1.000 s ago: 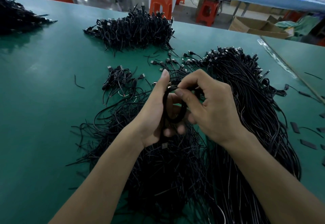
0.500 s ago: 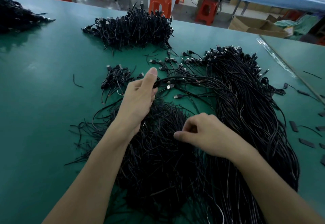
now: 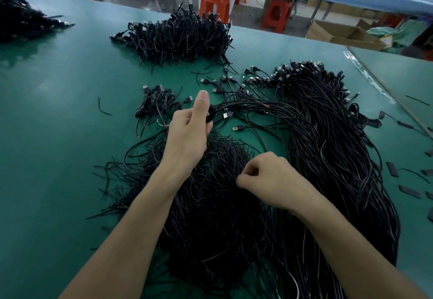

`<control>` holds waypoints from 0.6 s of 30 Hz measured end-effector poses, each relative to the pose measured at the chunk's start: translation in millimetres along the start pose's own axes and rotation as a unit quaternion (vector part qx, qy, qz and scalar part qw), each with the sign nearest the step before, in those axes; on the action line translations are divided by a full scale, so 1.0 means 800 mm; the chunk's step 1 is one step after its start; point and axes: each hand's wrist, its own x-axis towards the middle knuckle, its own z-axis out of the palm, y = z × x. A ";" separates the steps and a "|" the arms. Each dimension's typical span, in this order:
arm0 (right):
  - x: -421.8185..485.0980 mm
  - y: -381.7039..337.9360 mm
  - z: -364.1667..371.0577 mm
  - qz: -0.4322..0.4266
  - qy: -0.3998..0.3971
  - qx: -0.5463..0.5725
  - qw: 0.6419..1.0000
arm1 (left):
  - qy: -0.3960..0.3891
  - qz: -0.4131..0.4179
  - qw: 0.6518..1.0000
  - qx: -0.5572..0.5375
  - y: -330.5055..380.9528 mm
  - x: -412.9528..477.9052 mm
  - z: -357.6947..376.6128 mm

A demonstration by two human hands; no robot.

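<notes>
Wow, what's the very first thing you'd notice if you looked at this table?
The huge tangle of black cables spread over the middle and right of the green table grabs the eye first. Just above it, the left hand holds up a small coiled cable, while the right hand rests curled on the tangle. Farther back sits a heap of coiled bundles, with orange stools behind.

light: bright, even, overhead | glare: soft sheen on table [image 3: 58, 80] left of the fingers [image 3: 201, 104] | edges: wide-angle bending | focus: sharp, far background soft
</notes>
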 end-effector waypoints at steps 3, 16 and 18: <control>-0.003 0.002 -0.005 0.016 0.011 0.032 0.999 | 0.010 -0.024 1.000 -0.003 0.000 0.002 -0.001; -0.013 -0.012 -0.020 -0.014 -0.055 0.302 0.952 | -0.031 0.030 0.999 0.007 0.000 0.001 0.000; -0.008 -0.011 -0.018 -0.019 -0.032 0.303 0.952 | -0.029 0.046 0.998 0.013 0.002 -0.001 0.001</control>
